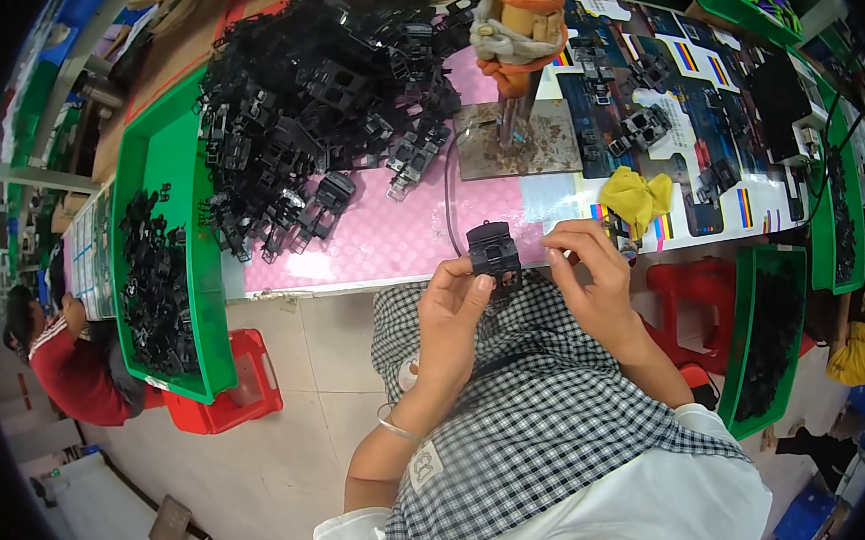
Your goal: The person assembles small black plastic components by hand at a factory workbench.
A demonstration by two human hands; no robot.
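My left hand [449, 309] pinches a small black plastic part [493, 250], shaped like a bracket with a curved top, over the table's front edge. Just right of it, my right hand [598, 276] has its thumb and index fingertips drawn close together, apart from the part. Whatever may be between those fingertips is too small to make out. A large heap of similar black plastic parts [312, 128] covers the left side of the pink table mat [352, 264]. A few loose black parts [640, 130] lie on the right, on a printed sheet.
A post wrapped in cloth and orange bands [521, 23] stands on a stained metal plate [564, 140]. Nearby lies a yellow cloth [637, 198]. Green bins [213, 315] holding black parts flank the table, with red stools [250, 378] below. Other people sit at both sides.
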